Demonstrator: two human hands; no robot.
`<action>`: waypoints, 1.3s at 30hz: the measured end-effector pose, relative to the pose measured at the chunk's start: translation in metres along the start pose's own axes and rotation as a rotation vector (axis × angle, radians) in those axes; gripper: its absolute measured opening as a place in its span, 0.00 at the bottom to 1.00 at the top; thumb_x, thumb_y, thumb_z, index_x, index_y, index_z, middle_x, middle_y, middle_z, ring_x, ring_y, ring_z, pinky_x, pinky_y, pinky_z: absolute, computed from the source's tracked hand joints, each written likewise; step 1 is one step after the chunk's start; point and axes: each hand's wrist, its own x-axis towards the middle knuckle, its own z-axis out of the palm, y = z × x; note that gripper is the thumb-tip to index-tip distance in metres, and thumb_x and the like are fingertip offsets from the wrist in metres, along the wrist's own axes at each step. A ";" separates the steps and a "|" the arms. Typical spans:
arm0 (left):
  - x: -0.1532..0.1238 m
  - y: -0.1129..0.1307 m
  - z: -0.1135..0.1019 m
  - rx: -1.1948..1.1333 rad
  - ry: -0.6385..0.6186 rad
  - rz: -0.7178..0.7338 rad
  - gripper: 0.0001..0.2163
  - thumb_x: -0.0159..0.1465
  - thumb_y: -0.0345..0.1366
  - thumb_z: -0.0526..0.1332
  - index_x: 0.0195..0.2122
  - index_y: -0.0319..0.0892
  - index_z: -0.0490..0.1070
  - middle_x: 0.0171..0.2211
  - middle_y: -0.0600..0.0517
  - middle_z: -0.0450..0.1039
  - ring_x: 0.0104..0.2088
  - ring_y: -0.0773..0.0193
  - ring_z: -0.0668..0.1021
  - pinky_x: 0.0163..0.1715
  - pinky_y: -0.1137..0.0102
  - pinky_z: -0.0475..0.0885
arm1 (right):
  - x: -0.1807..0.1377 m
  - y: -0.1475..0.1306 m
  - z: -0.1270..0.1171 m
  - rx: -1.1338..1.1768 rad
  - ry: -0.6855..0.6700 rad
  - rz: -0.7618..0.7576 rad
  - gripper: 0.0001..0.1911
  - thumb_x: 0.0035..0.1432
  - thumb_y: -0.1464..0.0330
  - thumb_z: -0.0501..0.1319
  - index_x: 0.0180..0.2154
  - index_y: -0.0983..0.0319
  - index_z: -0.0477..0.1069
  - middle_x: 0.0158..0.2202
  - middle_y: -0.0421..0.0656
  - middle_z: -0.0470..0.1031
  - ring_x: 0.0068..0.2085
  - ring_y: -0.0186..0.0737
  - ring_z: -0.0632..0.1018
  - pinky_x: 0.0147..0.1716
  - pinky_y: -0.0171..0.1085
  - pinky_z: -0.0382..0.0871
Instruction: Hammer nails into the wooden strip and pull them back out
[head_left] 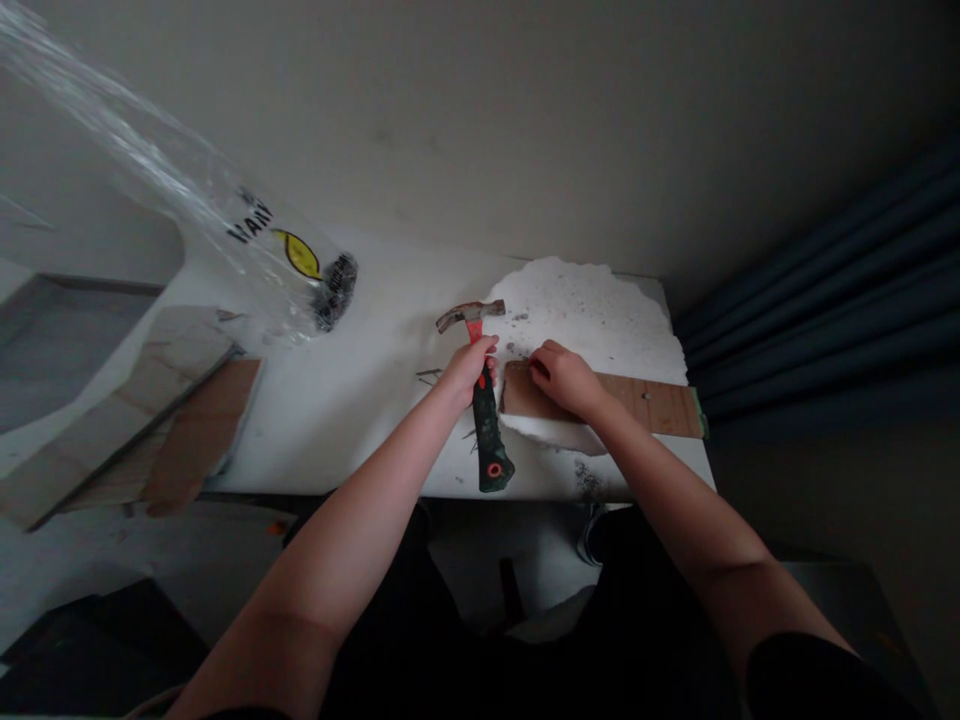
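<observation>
My left hand (474,368) is closed around the upper handle of a claw hammer (491,435), whose metal head points away from me and whose dark green grip reaches toward the table's front edge. To its right lies a brown wooden board (626,395) on a slab of white foam (592,300). My right hand (562,378) rests on the board near its left end, with fingertips pinched together; anything between them is too small to make out. A nail head (646,396) shows farther right on the board. Several loose nails (429,376) lie left of the hammer.
Clear plastic wrap (300,255) with a yellow and black print hangs at the left. Wooden planks (199,440) lie at the table's left end. The white table (337,430) backs onto a wall, and a dark curtain (832,300) hangs at the right.
</observation>
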 end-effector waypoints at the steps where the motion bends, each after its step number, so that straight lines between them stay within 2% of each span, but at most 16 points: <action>1: 0.000 0.000 0.000 0.002 -0.001 0.002 0.09 0.62 0.38 0.60 0.28 0.42 0.63 0.13 0.61 0.58 0.11 0.73 0.61 0.13 0.77 0.58 | 0.002 -0.001 0.001 -0.046 -0.029 -0.010 0.11 0.66 0.70 0.52 0.41 0.65 0.73 0.43 0.49 0.73 0.42 0.40 0.73 0.41 0.35 0.62; 10: 0.000 0.000 -0.001 0.003 -0.007 0.008 0.09 0.62 0.38 0.61 0.28 0.42 0.63 0.13 0.61 0.58 0.11 0.73 0.61 0.12 0.77 0.56 | 0.003 -0.016 0.000 -0.303 -0.120 -0.026 0.16 0.69 0.71 0.47 0.46 0.66 0.71 0.49 0.54 0.71 0.45 0.47 0.74 0.38 0.38 0.64; 25: 0.001 -0.002 -0.001 0.011 0.009 0.006 0.09 0.61 0.38 0.62 0.28 0.42 0.63 0.13 0.61 0.58 0.11 0.73 0.61 0.12 0.77 0.57 | 0.003 -0.018 -0.004 -0.318 -0.157 -0.027 0.15 0.69 0.71 0.46 0.47 0.66 0.70 0.50 0.54 0.71 0.44 0.46 0.75 0.36 0.38 0.64; 39: -0.002 -0.001 0.000 0.031 0.002 0.012 0.09 0.63 0.37 0.60 0.28 0.42 0.63 0.13 0.61 0.57 0.11 0.73 0.61 0.12 0.77 0.58 | 0.003 -0.018 -0.002 -0.323 -0.114 -0.024 0.13 0.67 0.73 0.48 0.47 0.66 0.69 0.49 0.53 0.71 0.45 0.46 0.75 0.35 0.38 0.64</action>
